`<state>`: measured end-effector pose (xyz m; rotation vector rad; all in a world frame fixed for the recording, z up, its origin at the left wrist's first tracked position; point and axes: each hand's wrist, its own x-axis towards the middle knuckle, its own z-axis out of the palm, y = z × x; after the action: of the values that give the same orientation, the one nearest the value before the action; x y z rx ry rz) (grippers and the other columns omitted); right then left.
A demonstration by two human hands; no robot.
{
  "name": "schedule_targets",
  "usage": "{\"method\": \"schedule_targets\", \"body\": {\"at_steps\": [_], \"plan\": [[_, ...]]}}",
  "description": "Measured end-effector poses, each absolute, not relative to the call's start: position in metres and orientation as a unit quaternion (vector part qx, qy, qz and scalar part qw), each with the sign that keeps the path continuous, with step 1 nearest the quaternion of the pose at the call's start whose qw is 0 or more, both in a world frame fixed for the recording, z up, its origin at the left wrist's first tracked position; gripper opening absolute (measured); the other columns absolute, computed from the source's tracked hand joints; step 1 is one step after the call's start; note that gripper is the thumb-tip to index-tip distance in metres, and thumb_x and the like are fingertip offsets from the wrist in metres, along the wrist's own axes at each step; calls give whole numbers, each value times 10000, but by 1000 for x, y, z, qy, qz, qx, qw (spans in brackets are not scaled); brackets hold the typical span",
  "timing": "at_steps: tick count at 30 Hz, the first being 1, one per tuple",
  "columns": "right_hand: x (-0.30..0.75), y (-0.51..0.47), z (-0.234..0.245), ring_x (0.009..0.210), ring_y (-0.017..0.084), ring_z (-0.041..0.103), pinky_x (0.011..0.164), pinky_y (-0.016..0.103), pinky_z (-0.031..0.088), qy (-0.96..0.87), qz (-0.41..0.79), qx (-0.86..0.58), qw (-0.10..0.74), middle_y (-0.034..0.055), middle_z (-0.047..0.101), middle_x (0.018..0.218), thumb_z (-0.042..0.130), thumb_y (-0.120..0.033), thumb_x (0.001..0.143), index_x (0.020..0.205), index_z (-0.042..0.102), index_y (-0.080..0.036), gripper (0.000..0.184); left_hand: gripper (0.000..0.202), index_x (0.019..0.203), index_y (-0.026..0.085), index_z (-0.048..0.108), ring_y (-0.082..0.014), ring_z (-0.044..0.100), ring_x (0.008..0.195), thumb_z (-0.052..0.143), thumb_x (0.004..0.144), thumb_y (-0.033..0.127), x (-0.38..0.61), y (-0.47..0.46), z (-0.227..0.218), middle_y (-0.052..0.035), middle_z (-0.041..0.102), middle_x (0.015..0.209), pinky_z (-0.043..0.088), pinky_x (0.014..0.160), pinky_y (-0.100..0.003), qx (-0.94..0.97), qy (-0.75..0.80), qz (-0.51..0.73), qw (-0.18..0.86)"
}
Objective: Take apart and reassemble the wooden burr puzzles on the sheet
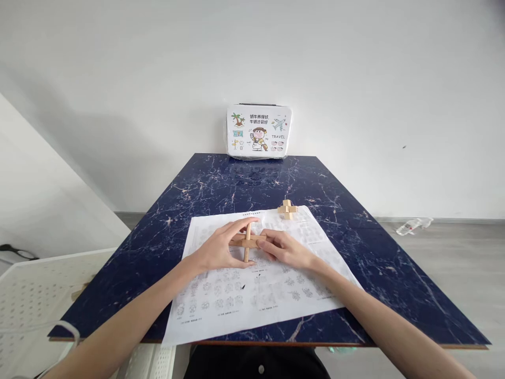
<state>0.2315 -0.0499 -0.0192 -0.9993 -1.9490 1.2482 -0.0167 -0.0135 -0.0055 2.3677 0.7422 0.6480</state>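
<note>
My left hand [220, 248] and my right hand [286, 249] meet over a white printed sheet [256, 295] on the dark blue marble table [355, 247]. Between them they hold a wooden cross puzzle [247, 242] made of crossed sticks, one upright and one lying level. The left fingers curl round its left side with the thumb below. The right fingers pinch its right end. A second, assembled wooden burr puzzle [288, 209] lies on the sheet's far right corner, away from both hands.
A white illustrated box [259, 131] stands against the wall at the table's far edge. A white perforated bin [43, 295] sits to the left of the table. A crumpled clear plastic bottle [413, 226] lies on the grey floor at right.
</note>
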Motion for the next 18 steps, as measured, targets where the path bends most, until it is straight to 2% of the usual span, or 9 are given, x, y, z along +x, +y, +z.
{"method": "schedule_targets", "body": {"at_steps": [3,8,12,14,16,18], "plan": [[230,-50,-21,532,123,439,548,299,327,-738,455,-385,317,-25,568,653,487,-572,1068,837,541,-213,431,965,1604,398,360,-335,608,1326,871,789,468,-17,-13,-7,-91,609,1489,480,1138,-540,891,277,244,263],[230,-49,-18,543,126,427,559,309,319,-731,455,-383,335,-38,523,636,498,-558,1068,823,526,-219,419,906,1540,398,430,-321,596,1311,887,759,434,-16,-12,-4,-56,594,1505,473,1131,-527,892,286,276,218],[230,-48,-18,550,130,436,567,310,325,-733,446,-381,344,-38,531,634,498,-554,1067,816,520,-222,416,878,1516,394,451,-333,567,1353,888,754,407,-16,-12,0,-54,580,1519,456,1149,-547,888,295,272,226],[228,-49,-19,554,134,449,574,310,339,-735,432,-389,349,-36,540,634,494,-551,1065,819,520,-225,409,926,1551,397,410,-348,543,1394,890,760,444,-17,-11,-1,-73,531,1572,447,1163,-565,882,295,264,255],[226,-51,-19,576,144,481,597,314,366,-738,406,-400,362,-29,560,648,489,-538,1065,826,517,-229,391,1065,1599,392,341,-368,522,1423,924,714,493,-18,-9,-3,-106,482,1613,455,1159,-583,867,293,269,299],[225,-52,-19,605,154,515,625,320,389,-746,365,-410,376,-18,583,672,482,-506,1067,829,516,-232,365,1144,1605,363,350,-387,531,1416,961,650,512,-19,-5,-4,-136,499,1595,472,1141,-597,847,296,281,340]]}}
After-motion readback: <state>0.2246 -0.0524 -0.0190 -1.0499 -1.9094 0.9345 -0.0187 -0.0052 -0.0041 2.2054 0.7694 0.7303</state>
